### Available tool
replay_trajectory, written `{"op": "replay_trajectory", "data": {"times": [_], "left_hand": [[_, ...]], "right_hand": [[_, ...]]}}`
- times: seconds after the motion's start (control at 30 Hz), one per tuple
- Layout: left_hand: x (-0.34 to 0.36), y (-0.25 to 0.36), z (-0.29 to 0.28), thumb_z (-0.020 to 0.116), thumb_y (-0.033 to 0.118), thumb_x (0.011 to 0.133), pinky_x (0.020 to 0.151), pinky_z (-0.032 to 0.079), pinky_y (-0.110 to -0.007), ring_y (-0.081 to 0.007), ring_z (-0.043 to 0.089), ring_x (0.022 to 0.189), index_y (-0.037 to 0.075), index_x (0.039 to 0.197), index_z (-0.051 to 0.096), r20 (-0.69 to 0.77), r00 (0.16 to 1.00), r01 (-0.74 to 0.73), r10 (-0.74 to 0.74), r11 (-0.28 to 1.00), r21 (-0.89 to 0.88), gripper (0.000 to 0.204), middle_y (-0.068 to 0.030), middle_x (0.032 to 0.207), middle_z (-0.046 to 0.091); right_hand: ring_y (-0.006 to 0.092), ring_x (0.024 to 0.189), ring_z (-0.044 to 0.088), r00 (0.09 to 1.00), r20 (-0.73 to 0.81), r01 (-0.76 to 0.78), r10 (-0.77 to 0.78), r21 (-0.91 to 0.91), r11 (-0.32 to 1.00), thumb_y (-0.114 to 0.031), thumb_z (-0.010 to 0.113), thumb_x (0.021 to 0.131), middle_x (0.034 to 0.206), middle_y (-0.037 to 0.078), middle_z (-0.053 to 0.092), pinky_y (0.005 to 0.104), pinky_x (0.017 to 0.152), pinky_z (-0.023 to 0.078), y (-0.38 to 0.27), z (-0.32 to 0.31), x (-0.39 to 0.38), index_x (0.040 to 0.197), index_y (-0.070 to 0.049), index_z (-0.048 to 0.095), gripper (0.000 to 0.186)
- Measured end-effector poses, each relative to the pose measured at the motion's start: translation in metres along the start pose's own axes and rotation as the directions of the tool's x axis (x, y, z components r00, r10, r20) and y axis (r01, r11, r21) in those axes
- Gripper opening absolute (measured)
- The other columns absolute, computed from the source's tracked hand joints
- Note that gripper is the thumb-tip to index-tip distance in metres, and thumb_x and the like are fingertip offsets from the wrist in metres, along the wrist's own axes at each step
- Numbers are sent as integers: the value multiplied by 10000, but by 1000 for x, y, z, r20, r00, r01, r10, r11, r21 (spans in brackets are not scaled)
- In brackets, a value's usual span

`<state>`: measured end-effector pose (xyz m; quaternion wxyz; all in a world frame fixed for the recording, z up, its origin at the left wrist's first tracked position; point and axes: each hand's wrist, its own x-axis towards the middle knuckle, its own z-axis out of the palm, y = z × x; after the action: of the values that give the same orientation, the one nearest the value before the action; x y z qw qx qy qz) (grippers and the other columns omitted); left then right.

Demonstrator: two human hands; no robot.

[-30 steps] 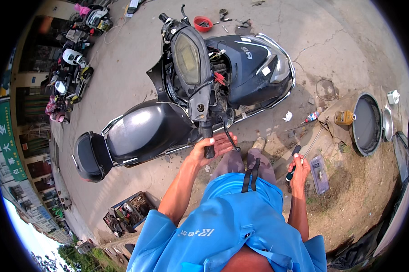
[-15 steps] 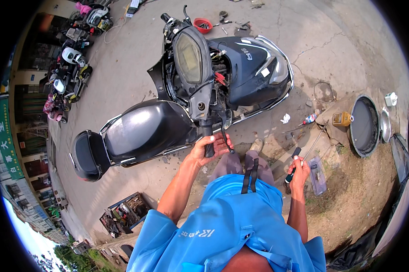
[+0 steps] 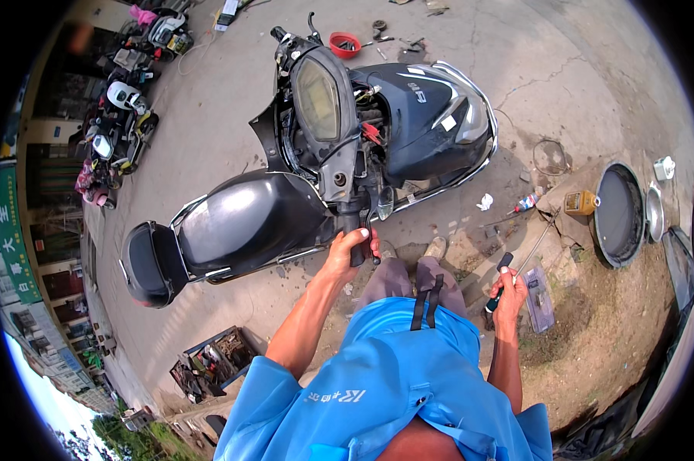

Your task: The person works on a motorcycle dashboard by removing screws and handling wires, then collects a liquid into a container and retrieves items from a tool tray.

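Seen from above, the left hand (image 3: 344, 253) clasps the handlebar grip (image 3: 350, 220) and lever (image 3: 376, 260) of a dark scooter (image 3: 247, 213) standing just ahead, while the right hand (image 3: 508, 292) (well apart, over dirt ground (image 3: 593, 338)) grasps a long-shafted tool (image 3: 536, 243) by its dark handle (image 3: 504, 262)

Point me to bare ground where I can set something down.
Pavement lies bare between the black scooter seat and the parked scooters; another patch runs between the rear box and the tool crate. Around and beyond the right hand it is crowded: plastic case, yellow bottle, round basin.
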<state>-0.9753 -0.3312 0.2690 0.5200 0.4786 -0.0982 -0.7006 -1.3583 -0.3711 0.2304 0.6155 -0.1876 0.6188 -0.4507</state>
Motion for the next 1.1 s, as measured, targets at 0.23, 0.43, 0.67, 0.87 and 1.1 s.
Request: {"op": "replay_trajectory", "data": {"times": [0.23, 0.43, 0.67, 0.87, 1.1], "left_hand": [[-2, 18, 24, 740, 487, 761, 1115, 386, -435, -339, 450, 1340, -65, 1444, 353, 277, 953, 190, -121, 953, -238, 960, -269, 1415, 457], [1, 10, 12, 714, 477, 787, 1103, 402, -443, -349, 496, 1292, -80, 1402, 398, 341, 931, 226, -127, 937, -267, 888, -274, 1366, 504], [4, 5, 8, 683, 446, 802, 999, 462, -417, -323, 604, 1100, -33, 1211, 558, 267, 958, 154, -101, 970, -187, 642, -202, 1125, 628], [0, 2, 6, 658, 396, 819, 892, 487, -436, -279, 619, 883, 12, 1023, 609, 97, 991, 103, -93, 989, -105, 437, -122, 885, 629], [-6, 7, 12, 648, 362, 839, 709, 510, -401, -221, 585, 687, 21, 905, 599, -68, 998, -12, 17, 996, 85, 351, -81, 718, 592]], "right_hand": [[96, 500, 465, 1000, -2, 0, 0, 3, 1000, -162, 688, 916, 642, -12, 478, 242, 449, 372, -4, 2, 3, 903, -56, 589, 146], [94, 487, 463, 1000, 23, 2, -2, -4, 1000, -159, 683, 919, 633, -12, 483, 239, 437, 366, -6, 7, 8, 896, -54, 591, 141], [87, 484, 457, 999, 46, 16, -15, -19, 1000, -156, 674, 927, 624, -14, 480, 235, 429, 361, -10, 12, 16, 897, -61, 582, 135], [85, 484, 456, 999, 40, -6, 6, -19, 1000, -160, 666, 934, 625, -13, 479, 233, 431, 362, -15, 18, 18, 895, -60, 576, 140], [88, 484, 462, 998, 56, 22, -19, -53, 998, -156, 660, 936, 625, -10, 478, 238, 431, 366, -14, 21, 21, 882, -57, 570, 144]]}}
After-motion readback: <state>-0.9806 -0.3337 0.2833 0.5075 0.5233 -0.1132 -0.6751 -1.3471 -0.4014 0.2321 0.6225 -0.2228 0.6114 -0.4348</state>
